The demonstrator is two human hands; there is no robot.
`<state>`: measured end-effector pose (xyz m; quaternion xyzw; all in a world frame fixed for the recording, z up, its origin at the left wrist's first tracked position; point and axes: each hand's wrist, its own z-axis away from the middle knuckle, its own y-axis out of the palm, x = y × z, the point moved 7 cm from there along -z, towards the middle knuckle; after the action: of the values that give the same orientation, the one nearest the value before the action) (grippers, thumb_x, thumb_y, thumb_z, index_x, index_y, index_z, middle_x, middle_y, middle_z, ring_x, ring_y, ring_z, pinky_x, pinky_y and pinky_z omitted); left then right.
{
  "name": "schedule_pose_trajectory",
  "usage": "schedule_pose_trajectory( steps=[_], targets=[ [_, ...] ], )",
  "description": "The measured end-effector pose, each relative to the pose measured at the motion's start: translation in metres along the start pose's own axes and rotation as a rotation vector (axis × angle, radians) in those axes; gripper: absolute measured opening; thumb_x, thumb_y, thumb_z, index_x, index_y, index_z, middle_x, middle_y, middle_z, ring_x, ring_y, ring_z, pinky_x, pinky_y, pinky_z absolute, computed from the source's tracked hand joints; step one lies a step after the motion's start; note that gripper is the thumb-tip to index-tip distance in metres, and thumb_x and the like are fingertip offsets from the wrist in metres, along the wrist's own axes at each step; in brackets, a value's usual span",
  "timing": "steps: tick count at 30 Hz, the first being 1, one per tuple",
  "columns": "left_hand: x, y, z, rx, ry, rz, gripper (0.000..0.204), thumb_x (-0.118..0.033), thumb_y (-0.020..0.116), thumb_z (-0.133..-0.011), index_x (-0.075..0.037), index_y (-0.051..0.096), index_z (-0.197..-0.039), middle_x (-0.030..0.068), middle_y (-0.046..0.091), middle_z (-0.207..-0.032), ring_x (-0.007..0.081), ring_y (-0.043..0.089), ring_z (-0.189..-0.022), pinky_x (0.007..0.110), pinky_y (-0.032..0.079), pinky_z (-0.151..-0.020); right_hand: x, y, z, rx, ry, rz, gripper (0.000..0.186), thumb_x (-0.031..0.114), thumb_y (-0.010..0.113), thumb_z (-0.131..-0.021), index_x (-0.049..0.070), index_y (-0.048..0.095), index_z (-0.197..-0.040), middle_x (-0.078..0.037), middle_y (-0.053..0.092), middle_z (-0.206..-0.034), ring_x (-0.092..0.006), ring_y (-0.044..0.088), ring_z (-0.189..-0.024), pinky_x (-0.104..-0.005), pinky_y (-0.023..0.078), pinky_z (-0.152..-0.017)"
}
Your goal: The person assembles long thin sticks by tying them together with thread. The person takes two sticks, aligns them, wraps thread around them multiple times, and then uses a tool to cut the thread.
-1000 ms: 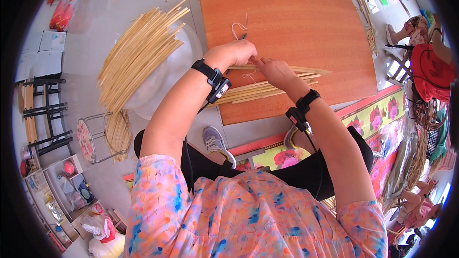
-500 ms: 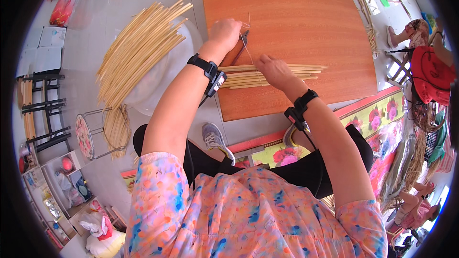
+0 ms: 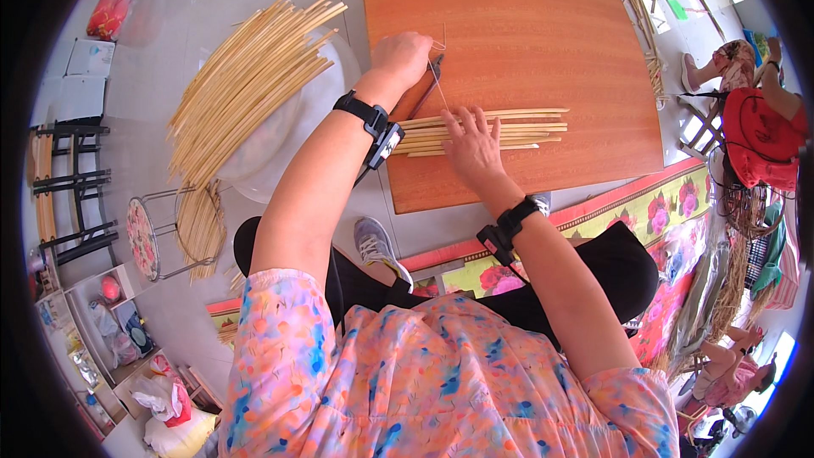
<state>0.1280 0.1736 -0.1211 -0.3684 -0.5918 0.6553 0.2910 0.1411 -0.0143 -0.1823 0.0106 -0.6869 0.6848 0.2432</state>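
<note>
A row of pale, thin sticks (image 3: 530, 129) lies side by side on the brown wooden table (image 3: 543, 42). My right hand (image 3: 473, 148) rests over them, its fingers spread and stretched out. Farther off and to the left, my left hand (image 3: 402, 59) is closed in a pinch on a thin white thread (image 3: 437, 83). This thread runs taut from it down to the sticks by my right fingertips; where it meets them is hidden. Beside the left hand lies a pliers-like tool (image 3: 426, 93) with a dark head and reddish handles, partly covered by the wrist.
Left of the table, a large bundle of similar sticks (image 3: 246, 85) rests across a whitish round surface (image 3: 326, 102). A flowered folding stool (image 3: 142, 239) stands nearer. Flower-patterned cloth (image 3: 585, 242) runs along the near right. People sit at the far right, one by a red bag (image 3: 757, 134).
My right hand has unbent from a closed grip at the thread to spread fingers over the sticks, shifting slightly left and nearer. My left hand stays almost in place with the thread.
</note>
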Motion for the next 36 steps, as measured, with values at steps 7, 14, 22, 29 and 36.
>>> schedule_pose_trajectory(
  steps=[7,14,22,29,36],
  targets=[
    [0.011,0.007,-0.007,0.024,-0.045,-0.062,0.020,-0.009,0.054,-0.084,-0.009,0.073,-0.090,0.0162,0.070,-0.092,0.0343,0.068,-0.087,0.043,0.055,-0.074,0.002,0.003,0.019,0.019,0.007,-0.015,0.061,0.031,0.062,-0.088,0.015,0.040,-0.143,-0.008,0.034,-0.150,-0.0356,0.019,-0.145,-0.0683,0.013,-0.111],
    [0.017,0.006,0.005,0.061,-0.115,0.038,0.023,-0.011,0.055,-0.086,-0.006,0.068,-0.103,0.0172,0.063,-0.116,0.0328,0.062,-0.103,0.042,0.052,-0.085,-0.017,0.000,0.032,-0.111,0.040,-0.018,0.063,0.032,0.061,-0.088,0.013,0.039,-0.144,-0.005,0.031,-0.154,-0.0327,0.018,-0.146,-0.0674,0.011,-0.112],
    [-0.037,0.018,0.089,-0.107,0.153,0.083,0.051,-0.031,0.059,-0.091,-0.006,0.049,-0.134,0.0133,0.040,-0.146,0.0332,0.041,-0.131,0.048,0.038,-0.105,-0.046,-0.002,0.046,-0.194,0.174,0.007,0.065,0.030,0.062,-0.087,0.012,0.039,-0.145,-0.005,0.030,-0.156,-0.0310,0.018,-0.147,-0.0681,0.012,-0.111],
    [-0.074,0.068,0.148,0.154,0.117,0.064,0.087,-0.048,0.065,-0.085,-0.010,0.024,-0.152,0.0076,0.018,-0.160,0.0271,0.015,-0.148,0.053,0.019,-0.117,-0.054,-0.002,0.046,-0.178,0.138,0.032,0.063,0.036,0.058,-0.090,0.012,0.039,-0.145,-0.002,0.029,-0.156,-0.0293,0.017,-0.147,-0.0681,0.012,-0.112],
    [-0.096,0.087,0.169,0.150,0.040,0.107,0.090,-0.051,0.065,-0.084,-0.011,0.022,-0.153,0.0067,0.015,-0.161,0.0270,0.014,-0.148,0.057,0.015,-0.117,-0.061,-0.004,0.057,-0.101,0.178,0.078,0.064,0.038,0.056,-0.091,0.013,0.037,-0.147,-0.002,0.026,-0.158,-0.0296,0.015,-0.148,-0.0681,0.010,-0.112]
  ],
)
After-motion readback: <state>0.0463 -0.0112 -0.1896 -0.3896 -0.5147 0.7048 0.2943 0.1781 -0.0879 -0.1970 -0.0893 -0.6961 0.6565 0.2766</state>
